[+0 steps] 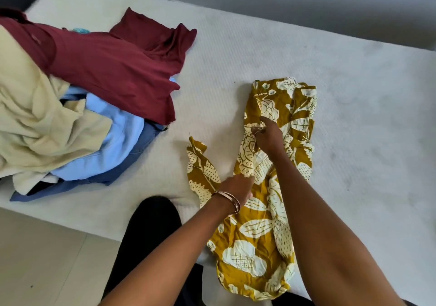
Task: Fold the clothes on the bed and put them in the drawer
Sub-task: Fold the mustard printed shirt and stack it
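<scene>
My left hand [238, 185] and right hand [267, 136] both pinch the mustard print garment's [250, 246] long edge, lifting it to fold toward three o'clock, clear of the unfolded pile [77, 107] at nine.

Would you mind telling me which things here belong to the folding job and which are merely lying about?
Part of the job:
mustard leaf-print garment, pinched by left hand and right hand
maroon shirt
cream garment
light blue shirt
dark blue jeans
bed

Just there:
bangles
tiled floor
</scene>
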A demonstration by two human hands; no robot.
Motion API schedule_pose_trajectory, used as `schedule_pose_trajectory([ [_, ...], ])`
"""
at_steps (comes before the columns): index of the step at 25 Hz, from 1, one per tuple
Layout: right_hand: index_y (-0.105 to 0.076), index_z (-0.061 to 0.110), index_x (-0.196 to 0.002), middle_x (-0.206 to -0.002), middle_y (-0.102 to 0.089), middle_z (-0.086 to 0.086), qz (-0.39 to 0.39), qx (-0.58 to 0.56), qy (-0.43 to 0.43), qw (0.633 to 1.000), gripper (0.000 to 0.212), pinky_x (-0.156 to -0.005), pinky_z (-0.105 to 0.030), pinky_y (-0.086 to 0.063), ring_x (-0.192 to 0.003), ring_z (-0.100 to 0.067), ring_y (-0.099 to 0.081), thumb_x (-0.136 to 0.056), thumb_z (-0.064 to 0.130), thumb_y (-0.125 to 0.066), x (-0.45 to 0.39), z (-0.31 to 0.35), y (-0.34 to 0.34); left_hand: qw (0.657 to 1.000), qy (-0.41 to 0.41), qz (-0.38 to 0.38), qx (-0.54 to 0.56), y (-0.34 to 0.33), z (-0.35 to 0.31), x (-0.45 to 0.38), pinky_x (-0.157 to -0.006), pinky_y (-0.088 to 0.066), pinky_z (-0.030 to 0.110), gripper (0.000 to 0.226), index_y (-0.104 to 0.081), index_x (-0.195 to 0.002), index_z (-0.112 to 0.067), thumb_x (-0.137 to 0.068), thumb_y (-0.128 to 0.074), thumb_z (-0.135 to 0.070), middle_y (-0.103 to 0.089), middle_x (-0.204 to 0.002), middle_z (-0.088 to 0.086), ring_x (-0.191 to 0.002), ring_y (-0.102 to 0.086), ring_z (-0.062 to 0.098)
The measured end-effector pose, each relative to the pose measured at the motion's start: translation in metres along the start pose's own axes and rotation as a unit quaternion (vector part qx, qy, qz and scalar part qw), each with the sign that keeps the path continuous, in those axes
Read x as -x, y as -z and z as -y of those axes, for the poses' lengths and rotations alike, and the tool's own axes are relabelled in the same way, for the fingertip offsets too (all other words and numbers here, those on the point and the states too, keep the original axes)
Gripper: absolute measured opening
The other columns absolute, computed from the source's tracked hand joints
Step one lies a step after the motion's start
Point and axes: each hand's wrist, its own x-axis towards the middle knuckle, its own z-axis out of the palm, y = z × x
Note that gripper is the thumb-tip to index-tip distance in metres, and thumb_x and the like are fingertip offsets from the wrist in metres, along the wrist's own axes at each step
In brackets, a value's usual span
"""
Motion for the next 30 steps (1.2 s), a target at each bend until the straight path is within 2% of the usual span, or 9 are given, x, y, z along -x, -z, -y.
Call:
schedule_pose_trajectory([
  [3, -0.042, 0.016, -0.146, -0.126, -0.061, -0.018, 0.050, -0.048, -0.033, 0.997, 0.063, -0.096, -0.047, -0.050, -0.112, -0.034, -0.062, -0.089, 0.017, -0.070, 0.006, -0.001, 0.003, 0.999, -0.004, -0.025, -0.030, -0.007, -0.003, 0.000, -0.093, -0.045, 0.041, 0.046, -0.040, -0.142, -0.016, -0.097, -0.051, -0.021, -0.057, -0.129, 0.012, -0.118, -0.055, 0.032],
  [6, -0.053, 0.017, -0.140, -0.128, -0.059, -0.021, 0.114, 0.047, -0.005, 0.992, 0.059, -0.101, -0.042, -0.046, -0.122, -0.035, -0.054, -0.084, 0.018, -0.074, 0.009, -0.011, -0.001, 0.994, -0.045, 0.006, -0.095, -0.007, -0.003, 0.005, -0.091, -0.047, 0.044, 0.046, -0.043, -0.141, -0.019, -0.096, -0.051, -0.026, -0.061, -0.124, 0.012, -0.114, -0.058, 0.032],
  [10, -0.066, 0.009, -0.124, -0.127, -0.063, -0.018, -0.026, 0.021, -0.032, 0.999, 0.035, -0.094, -0.034, -0.046, -0.111, -0.033, -0.061, -0.090, 0.015, -0.063, 0.007, -0.008, -0.006, 0.968, -0.082, -0.088, -0.219, -0.010, -0.002, 0.008, -0.095, -0.043, 0.051, 0.056, -0.052, -0.132, -0.026, -0.083, -0.063, -0.051, -0.074, -0.088, 0.002, -0.092, -0.068, 0.026],
  [12, -0.065, 0.010, -0.119, -0.123, -0.062, -0.017, -0.101, 0.003, -0.045, 0.994, 0.028, -0.084, -0.030, -0.043, -0.105, -0.031, -0.062, -0.092, 0.015, -0.062, -0.001, -0.004, -0.001, 0.967, -0.070, -0.183, -0.166, 0.002, -0.002, -0.002, -0.079, -0.049, 0.043, 0.044, -0.059, -0.121, -0.023, -0.085, -0.064, -0.048, -0.073, -0.078, 0.002, -0.076, -0.070, 0.028],
  [14, -0.060, 0.008, -0.118, -0.122, -0.060, -0.018, -0.099, 0.001, -0.018, 0.995, 0.028, -0.081, -0.027, -0.037, -0.110, -0.031, -0.058, -0.091, 0.014, -0.063, -0.016, 0.004, 0.005, 0.976, -0.034, -0.213, -0.029, 0.025, 0.002, -0.021, -0.073, -0.050, 0.043, 0.032, -0.055, -0.121, -0.015, -0.095, -0.054, -0.033, -0.071, -0.096, 0.012, -0.086, -0.067, 0.037],
  [20, -0.054, 0.018, -0.131, -0.141, -0.045, -0.012, 0.070, 0.132, 0.029, 0.988, 0.039, -0.103, -0.052, -0.034, -0.133, -0.038, -0.036, -0.093, 0.024, -0.059, -0.064, 0.025, -0.003, 0.984, 0.124, -0.059, 0.112, 0.040, 0.002, -0.051, -0.090, -0.048, 0.043, 0.057, -0.045, -0.131, -0.017, -0.087, -0.063, -0.047, -0.059, -0.122, 0.015, -0.111, -0.058, 0.038],
  [23, -0.057, -0.002, -0.128, -0.129, -0.058, -0.021, -0.066, -0.003, 0.077, 0.995, 0.037, -0.095, -0.038, -0.039, -0.122, -0.038, -0.051, -0.093, 0.005, -0.053, -0.064, 0.018, 0.003, 0.990, 0.123, -0.039, 0.051, 0.022, -0.003, -0.051, -0.089, -0.048, 0.043, 0.085, -0.024, -0.143, -0.018, -0.080, -0.069, -0.053, -0.057, -0.126, 0.014, -0.112, -0.058, 0.038],
  [26, -0.044, 0.004, -0.145, -0.146, -0.045, -0.020, -0.059, -0.047, 0.029, 0.997, 0.050, -0.109, -0.039, -0.033, -0.137, -0.032, -0.039, -0.095, 0.005, -0.052, -0.053, -0.004, 0.015, 0.989, 0.133, -0.039, 0.043, 0.009, -0.005, -0.046, -0.090, -0.047, 0.043, 0.090, -0.014, -0.147, -0.023, -0.082, -0.070, -0.048, -0.055, -0.129, 0.012, -0.114, -0.057, 0.037],
  [30, -0.055, 0.007, -0.135, -0.139, -0.052, -0.019, -0.109, -0.027, 0.041, 0.993, 0.041, -0.108, -0.042, -0.037, -0.132, -0.034, -0.045, -0.095, 0.009, -0.056, -0.023, -0.012, 0.012, 0.985, 0.052, -0.078, 0.143, 0.005, 0.001, -0.032, -0.088, -0.050, 0.043, 0.061, -0.039, -0.143, -0.024, -0.089, -0.060, -0.045, -0.064, -0.120, 0.012, -0.109, -0.060, 0.036],
])
